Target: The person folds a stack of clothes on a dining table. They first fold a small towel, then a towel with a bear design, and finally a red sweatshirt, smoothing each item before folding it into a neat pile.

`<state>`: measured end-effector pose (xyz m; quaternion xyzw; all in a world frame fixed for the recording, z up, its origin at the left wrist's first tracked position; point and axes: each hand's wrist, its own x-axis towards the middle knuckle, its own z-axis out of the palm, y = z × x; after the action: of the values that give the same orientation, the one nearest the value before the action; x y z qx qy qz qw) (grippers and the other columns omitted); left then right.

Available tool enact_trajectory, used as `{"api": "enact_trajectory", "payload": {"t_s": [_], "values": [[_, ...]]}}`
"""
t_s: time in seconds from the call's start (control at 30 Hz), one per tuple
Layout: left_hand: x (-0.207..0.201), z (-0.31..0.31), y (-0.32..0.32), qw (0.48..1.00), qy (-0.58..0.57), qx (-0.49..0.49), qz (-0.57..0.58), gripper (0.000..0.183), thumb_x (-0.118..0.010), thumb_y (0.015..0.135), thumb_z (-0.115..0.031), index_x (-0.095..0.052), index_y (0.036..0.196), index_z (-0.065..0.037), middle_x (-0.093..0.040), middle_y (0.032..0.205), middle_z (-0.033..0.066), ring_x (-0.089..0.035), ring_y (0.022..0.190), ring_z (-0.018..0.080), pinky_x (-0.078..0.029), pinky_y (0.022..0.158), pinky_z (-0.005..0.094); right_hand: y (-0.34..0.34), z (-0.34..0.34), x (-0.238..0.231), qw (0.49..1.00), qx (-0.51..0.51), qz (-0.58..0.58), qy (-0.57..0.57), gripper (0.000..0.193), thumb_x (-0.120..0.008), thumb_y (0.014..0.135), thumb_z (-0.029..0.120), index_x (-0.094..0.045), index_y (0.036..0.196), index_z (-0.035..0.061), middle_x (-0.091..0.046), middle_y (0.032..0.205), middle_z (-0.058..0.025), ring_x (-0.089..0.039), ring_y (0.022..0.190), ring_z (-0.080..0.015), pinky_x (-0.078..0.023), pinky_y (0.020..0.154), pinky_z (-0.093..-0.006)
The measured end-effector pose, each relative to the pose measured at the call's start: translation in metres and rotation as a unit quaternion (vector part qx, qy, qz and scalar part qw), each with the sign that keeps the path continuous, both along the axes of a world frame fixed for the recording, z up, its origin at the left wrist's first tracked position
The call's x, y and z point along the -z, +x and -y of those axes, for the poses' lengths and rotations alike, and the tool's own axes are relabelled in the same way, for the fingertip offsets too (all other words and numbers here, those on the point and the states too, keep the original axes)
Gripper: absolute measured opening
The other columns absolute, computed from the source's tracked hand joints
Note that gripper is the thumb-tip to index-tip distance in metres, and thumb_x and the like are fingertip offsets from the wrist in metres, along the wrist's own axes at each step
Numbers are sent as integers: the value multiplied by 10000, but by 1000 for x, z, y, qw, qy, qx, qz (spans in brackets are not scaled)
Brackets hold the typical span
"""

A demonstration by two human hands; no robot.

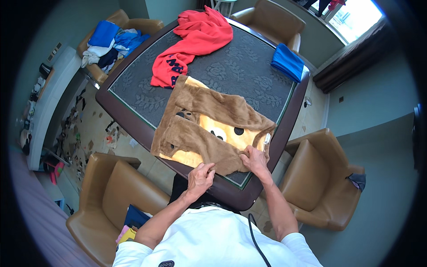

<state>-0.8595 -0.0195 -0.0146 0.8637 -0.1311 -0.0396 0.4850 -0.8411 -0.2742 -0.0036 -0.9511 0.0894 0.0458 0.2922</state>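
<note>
A brown and tan plush garment (pixel 218 105) with dark round spots lies on the near part of the table, its long brown parts laid across the lighter middle. At its near edge my left hand (pixel 201 179) is closed, pinching the brown fabric. Farther right, my right hand (pixel 255 160) grips the same garment with fingers pressed together, near the corner with a small white tag (pixel 267 139). Beyond the garment is a crumpled red garment (pixel 204 33) with dark lettering.
The square table (pixel 240 66) has a dark patterned top and a brown rim. A folded blue cloth (pixel 287 61) rests at its right corner. Tan armchairs stand around it; the far-left armchair (pixel 147 24) holds piled clothes, the near-left armchair (pixel 129 187) a few folded ones.
</note>
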Motion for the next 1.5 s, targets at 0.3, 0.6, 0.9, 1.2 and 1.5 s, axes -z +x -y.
{"api": "enact_trajectory", "payload": {"t_s": [0.3,0.6,0.9,1.2,1.5], "values": [[-37,-12,26,980,50,39,191,346,-767,785,-55,-681,1114,9,-654,983,160,-643,905,339,-514,779,431,15,8,-7,993,60,28,100,318,-805,822,243,-636,995,37,-661,774,-121,-663,729,-302,-530,663,-414],[-2,-48,94,954,193,-109,199,532,-752,844,-183,-608,1327,-13,-531,1374,240,-454,1346,421,-368,1100,540,56,-11,-11,977,3,174,123,315,-799,815,110,-631,1071,37,-612,790,-105,-633,708,-268,-521,640,-379],[3,-84,112,970,149,-165,96,427,-728,813,-83,-640,1226,-20,-647,1076,143,-579,1082,352,-441,968,455,56,-55,5,975,-107,192,37,389,-804,737,100,-634,1083,49,-595,827,-120,-579,796,-320,-462,722,-442],[-19,-87,102,940,208,-180,201,443,-722,779,-5,-638,1214,1,-605,1239,176,-572,1158,364,-452,1017,452,46,-50,-1,977,-55,204,-10,359,-788,721,53,-657,1055,41,-610,919,-134,-572,901,-350,-443,806,-441],[-17,-101,95,963,202,89,154,465,-787,736,-110,-700,1190,-59,-599,1306,161,-509,1315,380,-382,1121,522,6,-69,-32,970,-199,135,47,432,-809,694,100,-670,1100,52,-629,1081,-109,-577,1042,-317,-450,888,-449]]}}
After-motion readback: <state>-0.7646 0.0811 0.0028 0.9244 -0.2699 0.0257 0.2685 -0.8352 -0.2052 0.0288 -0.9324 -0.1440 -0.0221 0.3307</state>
